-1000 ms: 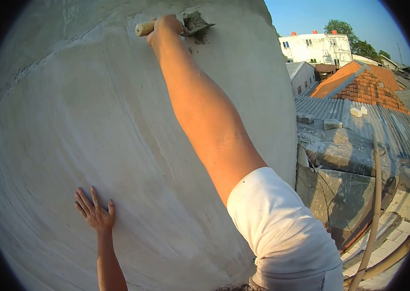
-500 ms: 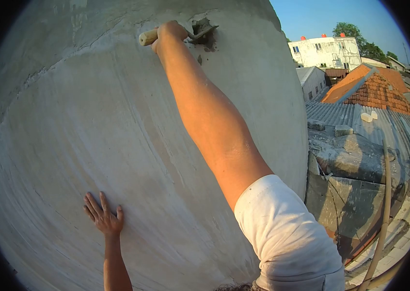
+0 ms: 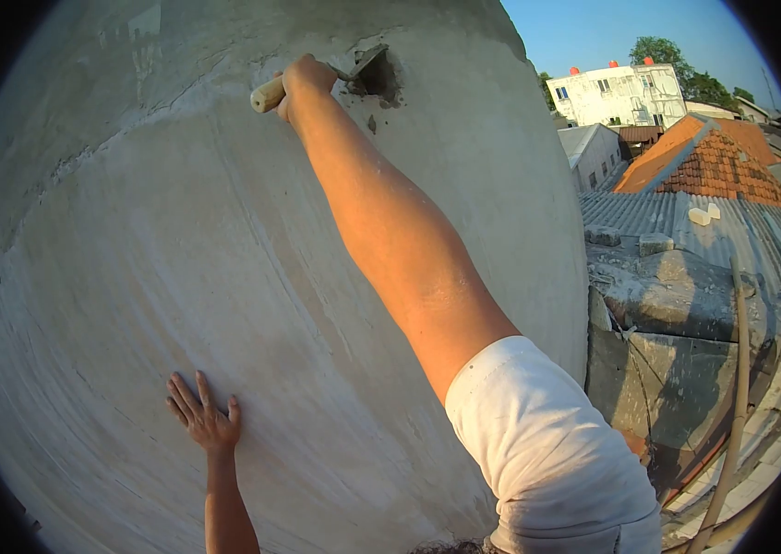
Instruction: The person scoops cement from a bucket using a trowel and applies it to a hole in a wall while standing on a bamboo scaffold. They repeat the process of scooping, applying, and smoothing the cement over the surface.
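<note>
Trowel [image 3: 365, 66] now tilted steeper in right hand [image 3: 303, 78]'s closed grip, one left hand [image 3: 206, 420] flat, open on wall [image 3: 132, 240]

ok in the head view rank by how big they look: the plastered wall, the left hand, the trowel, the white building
1. plastered wall, fills most of the view.
2. white building, though it is far off, so truly larger.
3. left hand and trowel look about alike; the right hand hides part of the trowel, so no ranking.

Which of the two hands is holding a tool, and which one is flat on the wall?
The right hand, raised high, grips the wooden-handled trowel against a dark wet patch. The left hand, lower down, holds nothing and lies open with fingers spread on the grey wall.
</note>
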`<state>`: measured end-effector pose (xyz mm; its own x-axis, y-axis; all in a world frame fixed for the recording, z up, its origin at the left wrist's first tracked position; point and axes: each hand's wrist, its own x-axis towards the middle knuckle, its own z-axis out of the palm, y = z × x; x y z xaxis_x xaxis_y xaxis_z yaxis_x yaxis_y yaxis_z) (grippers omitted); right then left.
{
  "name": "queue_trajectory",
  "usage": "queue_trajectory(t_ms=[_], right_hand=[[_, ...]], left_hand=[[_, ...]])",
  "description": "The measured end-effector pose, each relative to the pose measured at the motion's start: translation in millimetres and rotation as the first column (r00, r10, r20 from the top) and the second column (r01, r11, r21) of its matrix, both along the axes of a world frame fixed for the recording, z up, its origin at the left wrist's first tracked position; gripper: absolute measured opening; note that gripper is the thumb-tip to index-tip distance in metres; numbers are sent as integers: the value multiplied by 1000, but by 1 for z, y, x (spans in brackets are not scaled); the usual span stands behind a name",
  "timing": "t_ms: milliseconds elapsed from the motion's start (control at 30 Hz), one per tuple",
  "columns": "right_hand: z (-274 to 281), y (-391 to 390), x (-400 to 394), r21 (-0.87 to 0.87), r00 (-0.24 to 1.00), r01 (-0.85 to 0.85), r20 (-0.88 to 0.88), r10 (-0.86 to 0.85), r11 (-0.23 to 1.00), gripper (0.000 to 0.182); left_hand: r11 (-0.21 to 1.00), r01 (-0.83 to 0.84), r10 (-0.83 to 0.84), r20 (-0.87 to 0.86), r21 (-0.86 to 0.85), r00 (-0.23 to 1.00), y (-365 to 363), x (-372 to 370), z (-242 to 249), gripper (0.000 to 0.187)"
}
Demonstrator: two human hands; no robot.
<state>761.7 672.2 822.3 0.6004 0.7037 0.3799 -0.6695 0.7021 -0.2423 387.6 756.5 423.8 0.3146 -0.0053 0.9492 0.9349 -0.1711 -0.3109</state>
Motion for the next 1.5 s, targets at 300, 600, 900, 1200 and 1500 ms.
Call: queue_trajectory(t_ms=[300,600,900,1200,1500], right_hand=[[-73,-48,14,295,930,-333,259,260,896,22],[-176,-105,35,191,365,875,344,-865,445,29],[-225,-27,47,75,-6,969,960,-279,237,44],[-235,-45,-18,-41,984,91,158,-83,995,28],[-176,-19,-48,358,955,-248,249,164,900,29]], left_hand=[[1000,1,-1,-13,0,1000,-4,0,2,71],[998,7,-6,24,-58,1000,-5,1,1,73],[998,-2,3,20,-60,1000,-3,-1,1,69],[998,-14,16,33,-68,999,-3,0,0,71],[999,-9,10,17,-35,1000,-3,-1,1,70]])
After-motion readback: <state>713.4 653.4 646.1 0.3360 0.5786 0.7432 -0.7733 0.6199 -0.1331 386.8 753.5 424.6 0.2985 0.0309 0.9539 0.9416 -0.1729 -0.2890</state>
